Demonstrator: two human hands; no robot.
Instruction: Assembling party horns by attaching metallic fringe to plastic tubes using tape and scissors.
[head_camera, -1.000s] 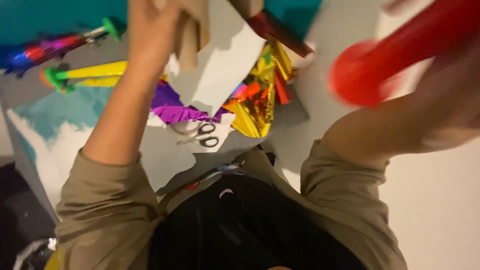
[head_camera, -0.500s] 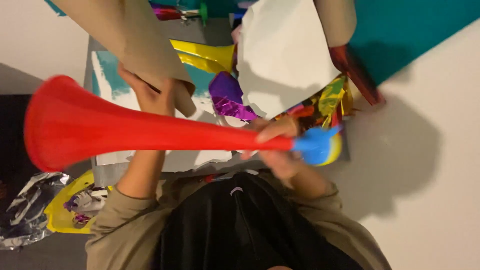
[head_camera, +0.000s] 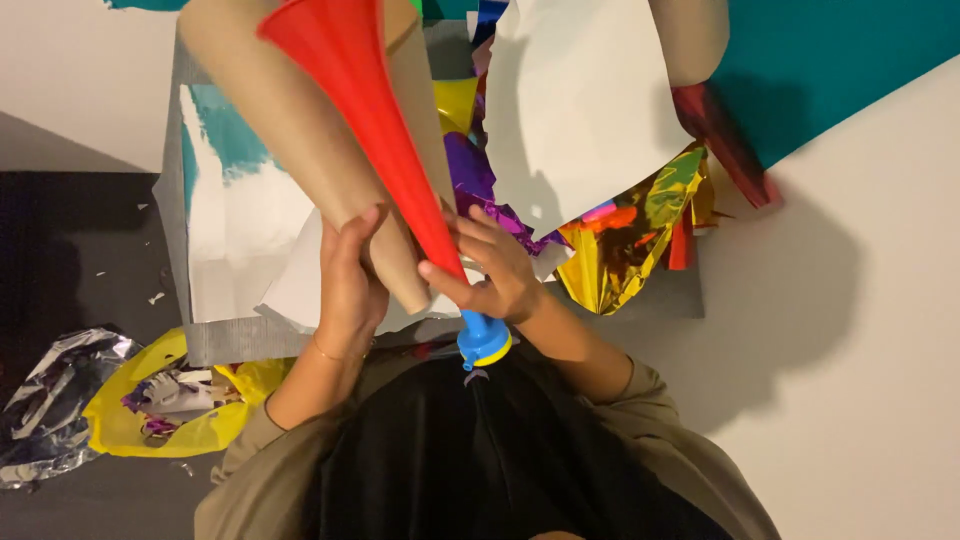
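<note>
While half a second ago the red horn lay sideways across the frame, it now stands nearly upright, its wide mouth cut off at the top edge and its blue and yellow mouthpiece pointing down at centre. That puts the horn right alongside the brown cardboard tube, which slants from upper left toward the middle. The left hand is wrapped around the tube's lower end; the right hand is closed on the horn's narrow neck, so the two hands sit close together. Behind them lie white paper and crumpled gold foil. A yellow bag sits at lower left. Whether horn and tube touch is hard to tell, and the tube's top is out of frame.
</note>
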